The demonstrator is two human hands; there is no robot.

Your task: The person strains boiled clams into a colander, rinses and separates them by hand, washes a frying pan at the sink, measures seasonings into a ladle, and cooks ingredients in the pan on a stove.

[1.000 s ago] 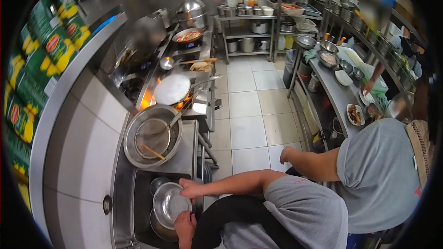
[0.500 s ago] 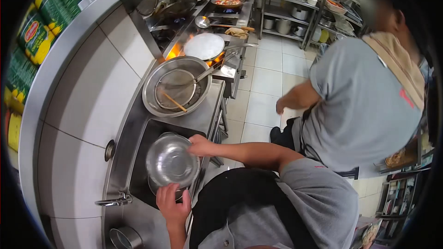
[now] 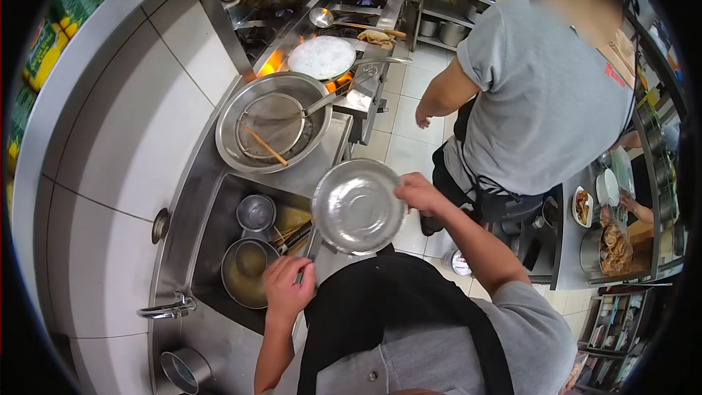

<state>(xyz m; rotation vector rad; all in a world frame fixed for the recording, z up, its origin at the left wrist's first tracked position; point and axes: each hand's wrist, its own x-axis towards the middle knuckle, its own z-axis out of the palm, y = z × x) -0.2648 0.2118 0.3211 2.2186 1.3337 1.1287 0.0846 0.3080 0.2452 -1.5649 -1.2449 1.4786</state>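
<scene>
In the head view, the right hand (image 3: 420, 194) is clamped on the rim of a round, shallow bowl of shiny silver metal (image 3: 358, 207). The bowl is held up beside the front edge of the sink, its inside facing the camera. The left hand (image 3: 289, 281) holds nothing that shows; its fingers are loosely curled and apart, at the sink's front edge, below and to the left of the bowl and not touching it. Whether it touches the black handle (image 3: 295, 237) just above it cannot be told.

Inside the rectangular stainless-steel sink (image 3: 223, 223) are a small round grey metal bowl (image 3: 256, 212) and, nearer the person, a round metal pot (image 3: 235, 287) with cloudy yellowish liquid. A curved chrome tap (image 3: 167, 311) stands at the sink's wall side, and a cylindrical metal container (image 3: 186, 371) is on the counter near it.

Beyond the sink, a wide silver metal basin (image 3: 229, 132) holds a round wire-mesh strainer (image 3: 270, 123), with a thin wooden stick (image 3: 266, 146) lying across it. Past that, a long-handled pan of white, foamy contents (image 3: 322, 57) sits over orange flames. To the right stands a co-worker in a grey short-sleeved shirt (image 3: 548, 95), one arm hanging down.
</scene>
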